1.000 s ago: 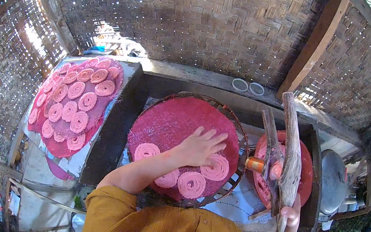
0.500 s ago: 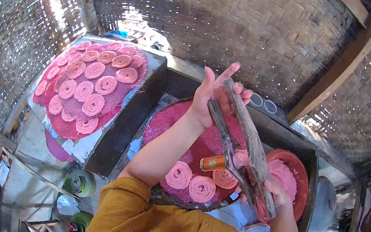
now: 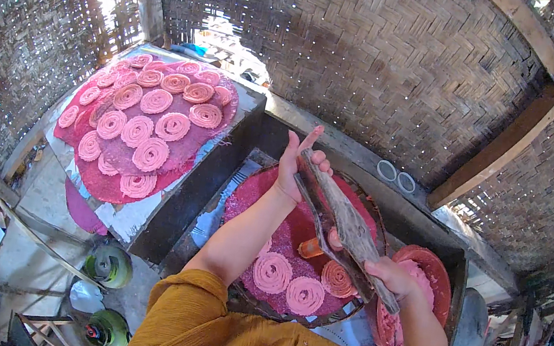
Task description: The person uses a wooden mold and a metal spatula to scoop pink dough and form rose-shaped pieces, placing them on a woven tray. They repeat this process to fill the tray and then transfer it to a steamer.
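A long wooden hand press (image 3: 345,224) with two weathered grey arms slants over a round tray covered in pink cloth (image 3: 251,198). My left hand (image 3: 299,158) grips its far end, fingers curled round the wood while thumb and forefinger point outward. Around the near end my right hand (image 3: 395,275) is closed. Between the arms shows an orange-brown cylinder (image 3: 311,248), partly hidden. Coiled pink dough rosettes lie along the tray's near side, one pale (image 3: 304,297) and one darker (image 3: 338,280). Beside my right forearm, a red bowl (image 3: 445,279) holds pink dough (image 3: 421,281), partly covered by my arm.
At left, a raised slab carries pink cloth (image 3: 178,132) with many dough rosettes (image 3: 151,154). Green gas cylinders (image 3: 109,265) stand on the floor at lower left. Two white rings (image 3: 396,176) lie on the ledge below the woven wall (image 3: 382,59). A grey rounded vessel (image 3: 471,327) stands at right.
The press's two arms are closer together. Its far end and my left hand have come lower and left. The orange-brown cylinder is more hidden, and the whole view has shifted slightly.
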`<state>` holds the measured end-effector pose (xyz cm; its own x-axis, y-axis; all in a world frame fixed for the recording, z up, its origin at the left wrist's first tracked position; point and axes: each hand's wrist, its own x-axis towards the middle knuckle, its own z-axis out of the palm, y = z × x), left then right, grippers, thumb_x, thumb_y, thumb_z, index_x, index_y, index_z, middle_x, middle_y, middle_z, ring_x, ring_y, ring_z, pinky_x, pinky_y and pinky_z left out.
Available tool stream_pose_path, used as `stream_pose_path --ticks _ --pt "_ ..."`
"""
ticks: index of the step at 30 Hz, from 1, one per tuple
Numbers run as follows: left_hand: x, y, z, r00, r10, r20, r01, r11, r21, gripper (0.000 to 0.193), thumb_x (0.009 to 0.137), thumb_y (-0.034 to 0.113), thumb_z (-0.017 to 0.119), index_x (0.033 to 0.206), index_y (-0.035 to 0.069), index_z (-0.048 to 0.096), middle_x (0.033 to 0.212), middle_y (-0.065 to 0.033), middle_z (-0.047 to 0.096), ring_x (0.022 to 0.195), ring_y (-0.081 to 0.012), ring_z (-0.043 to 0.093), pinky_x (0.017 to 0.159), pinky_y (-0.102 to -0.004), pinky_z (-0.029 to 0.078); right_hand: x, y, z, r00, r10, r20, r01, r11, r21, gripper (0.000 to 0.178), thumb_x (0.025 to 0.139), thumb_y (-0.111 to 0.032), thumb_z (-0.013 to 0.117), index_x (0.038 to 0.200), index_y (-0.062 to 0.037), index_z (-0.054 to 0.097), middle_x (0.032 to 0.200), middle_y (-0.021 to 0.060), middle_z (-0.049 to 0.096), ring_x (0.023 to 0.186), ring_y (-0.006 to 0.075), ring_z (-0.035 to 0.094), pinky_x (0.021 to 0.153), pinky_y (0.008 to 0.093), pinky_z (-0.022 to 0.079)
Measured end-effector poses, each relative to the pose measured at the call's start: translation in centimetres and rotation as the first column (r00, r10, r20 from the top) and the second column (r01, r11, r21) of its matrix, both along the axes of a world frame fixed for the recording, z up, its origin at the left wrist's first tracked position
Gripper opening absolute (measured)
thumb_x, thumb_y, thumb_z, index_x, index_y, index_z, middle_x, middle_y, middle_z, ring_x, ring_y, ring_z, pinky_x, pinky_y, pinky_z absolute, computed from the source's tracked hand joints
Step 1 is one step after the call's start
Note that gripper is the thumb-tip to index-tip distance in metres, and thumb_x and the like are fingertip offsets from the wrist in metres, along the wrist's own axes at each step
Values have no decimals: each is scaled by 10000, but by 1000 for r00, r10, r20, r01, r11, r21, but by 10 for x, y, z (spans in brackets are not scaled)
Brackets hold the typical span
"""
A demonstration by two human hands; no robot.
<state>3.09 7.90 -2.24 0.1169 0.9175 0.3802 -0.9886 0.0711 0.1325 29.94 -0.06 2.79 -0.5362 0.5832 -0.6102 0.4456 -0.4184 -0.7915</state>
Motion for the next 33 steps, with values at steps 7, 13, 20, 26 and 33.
stream_pose_path --ticks 7,13,20,26,33 --pt "-4 -7 23 998 61 3 -61 995 73 366 852 324 406 1208 240 425 617 26 502 609 -154 520 663 -350 438 -23 -21 62 987 -2 162 -32 978 207 509 688 -409 638 931 34 574 782 81 597 699 166 561 638 283 446" --pt "2 -34 53 992 103 -77 -104 995 1 399 847 311 376 1233 215 395 537 58 455 529 -119 495 636 -315 431 -7 -31 63 998 61 29 -65 981 185 435 708 -339 643 938 26 588 793 52 594 702 130 550 639 285 453" --pt "-8 -40 76 985 154 -78 -150 987 54 389 826 296 401 1201 194 415 528 53 460 513 -113 492 586 -308 432 -18 -36 62 989 44 144 -84 955 284 414 693 -301 669 927 31 592 779 66 603 667 121 559 617 274 459" --pt "10 -44 71 999 36 17 -38 991 127 385 812 260 402 1192 204 413 532 26 487 519 -156 519 591 -336 428 -1 -51 76 998 -10 65 -11 946 324 439 660 -295 694 944 23 592 768 48 604 691 109 551 629 266 448" --pt "-15 -48 96 989 140 -57 -129 979 159 365 803 264 421 1159 186 441 525 27 478 491 -135 502 580 -324 428 -20 -49 78 977 12 213 -102 903 418 447 646 -296 706 949 16 600 782 48 611 699 96 541 639 266 446"
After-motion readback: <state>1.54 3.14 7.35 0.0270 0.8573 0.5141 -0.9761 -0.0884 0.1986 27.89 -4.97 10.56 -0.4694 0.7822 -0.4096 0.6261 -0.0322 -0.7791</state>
